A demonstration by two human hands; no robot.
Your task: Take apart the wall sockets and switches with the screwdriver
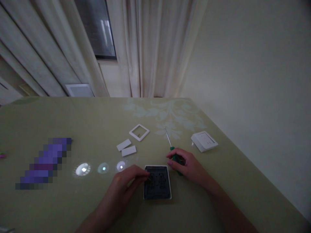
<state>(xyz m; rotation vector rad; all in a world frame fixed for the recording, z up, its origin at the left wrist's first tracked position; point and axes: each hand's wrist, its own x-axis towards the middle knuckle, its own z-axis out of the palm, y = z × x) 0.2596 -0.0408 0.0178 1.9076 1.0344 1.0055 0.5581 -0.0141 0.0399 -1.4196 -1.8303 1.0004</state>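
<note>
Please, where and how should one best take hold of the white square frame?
Probably pinch the white square frame by its right corner, coming from the right: its open middle should admit one fingertip, and the two white plates lie toward its left.

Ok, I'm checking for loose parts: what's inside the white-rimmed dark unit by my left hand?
Inside the unit are dark raised shapes, too dim to identify or call loose. Your left hand covers part of its upper left side, hiding whatever lies beneath.
</note>
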